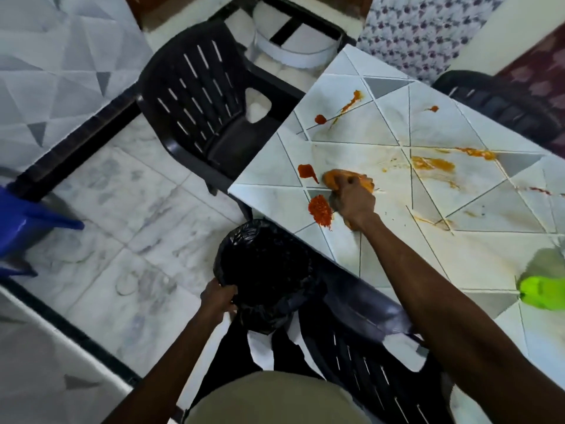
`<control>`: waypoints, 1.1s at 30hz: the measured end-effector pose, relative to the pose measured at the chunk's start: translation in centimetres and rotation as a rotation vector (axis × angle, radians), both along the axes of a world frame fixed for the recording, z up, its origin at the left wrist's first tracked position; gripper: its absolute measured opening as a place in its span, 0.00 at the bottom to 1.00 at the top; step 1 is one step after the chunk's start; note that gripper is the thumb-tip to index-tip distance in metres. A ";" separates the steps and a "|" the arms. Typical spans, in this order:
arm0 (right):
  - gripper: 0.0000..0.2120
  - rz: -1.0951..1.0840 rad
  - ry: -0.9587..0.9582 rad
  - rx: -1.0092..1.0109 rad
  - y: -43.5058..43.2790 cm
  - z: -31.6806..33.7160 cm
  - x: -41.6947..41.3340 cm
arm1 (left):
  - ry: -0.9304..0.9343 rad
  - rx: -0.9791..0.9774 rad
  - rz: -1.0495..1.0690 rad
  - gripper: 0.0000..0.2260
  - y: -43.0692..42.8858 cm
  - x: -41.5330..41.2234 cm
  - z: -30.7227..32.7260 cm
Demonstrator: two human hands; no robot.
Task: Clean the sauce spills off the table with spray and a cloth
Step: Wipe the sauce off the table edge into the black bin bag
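the orange cloth [336, 179] sat bunched on the tiled counter [397, 255] near its left corner, just beside a red smear [306, 172] and a thick red blotch [320, 209]. the right hand [354, 200] pressed down on it, fingers [354, 180] curled into the wad. it was a lump with no clear point; the part that showed ran roughly crosswise to the forearm, ahead of the knuckles.

the left hand [218, 298] gripped the rim of a black-lined bin [266, 264] held below the counter edge, fingers clamped on the liner. orange streaks [432, 163] lay further along the counter, and a green spray bottle [541, 293] stood well apart at the right.

a sweep toward the edge would probably smear the red wider, or tip sauce past the bin onto the floor or the dark chair [382, 377] beneath. a soiled cloth could also leave streaks.
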State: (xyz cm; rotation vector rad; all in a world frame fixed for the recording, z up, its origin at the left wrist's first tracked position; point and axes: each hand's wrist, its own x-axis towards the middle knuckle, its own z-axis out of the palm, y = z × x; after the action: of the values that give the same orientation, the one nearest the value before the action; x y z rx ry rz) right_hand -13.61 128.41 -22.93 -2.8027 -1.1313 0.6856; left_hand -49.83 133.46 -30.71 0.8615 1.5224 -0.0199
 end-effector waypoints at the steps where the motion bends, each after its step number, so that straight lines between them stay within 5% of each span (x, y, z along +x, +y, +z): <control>1: 0.27 0.030 0.006 -0.036 0.3 0.0 -0.1 | -0.013 0.008 0.017 0.20 -0.3 0.1 0.0; 13: 0.23 0.166 0.008 -0.069 -0.1 -1.7 -7.6 | 0.019 0.047 0.036 0.13 -1.6 1.1 0.3; 19: 0.29 0.298 0.046 -0.105 -0.9 -0.7 -11.4 | -0.004 0.036 0.066 0.11 -1.9 1.2 0.6; 26: 0.28 0.349 0.167 -0.059 -2.2 -0.2 -11.3 | -0.002 0.039 0.045 0.15 -1.2 0.8 0.2; 33: 0.24 0.076 0.205 0.278 -3.6 3.4 -8.3 | 0.002 0.042 0.035 0.11 -0.9 0.7 0.6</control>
State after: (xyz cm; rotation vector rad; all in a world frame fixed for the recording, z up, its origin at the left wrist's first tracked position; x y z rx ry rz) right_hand -21.86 124.82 -19.57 -2.4108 -1.1954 0.7383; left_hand -49.14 132.55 -30.14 0.8687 1.5443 0.0370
